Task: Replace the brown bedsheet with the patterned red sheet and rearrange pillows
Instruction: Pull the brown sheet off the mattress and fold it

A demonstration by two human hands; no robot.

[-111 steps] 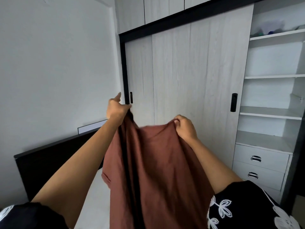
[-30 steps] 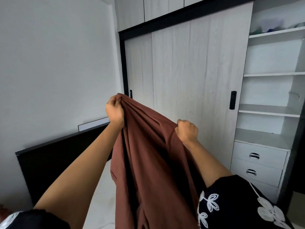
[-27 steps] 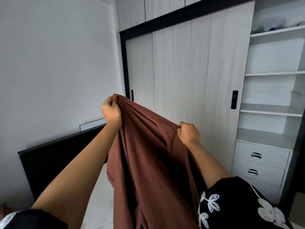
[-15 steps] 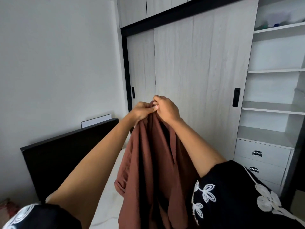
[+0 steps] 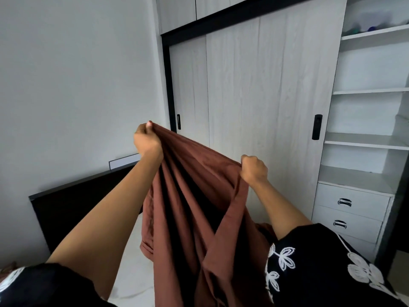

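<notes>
A: Where is the brown bedsheet (image 5: 194, 196)?

B: Up in the air in front of the wardrobe (image 5: 261, 89). The left hand (image 5: 147, 140) grips one bunched edge, raised higher; the right hand (image 5: 253, 169) has its fingers curled round the other edge, lower and well apart from the left. The cloth hangs in deep folds between the arms.

A: Any writing or labels?

B: None that I can read. The sleeve (image 5: 332, 267) is black with white leaf embroidery, no lettering.

A: And around it?

B: A black headboard (image 5: 73, 207) at left against the wall, white drawers (image 5: 352, 202) with metal pulls at right under open shelves (image 5: 371, 91).
</notes>
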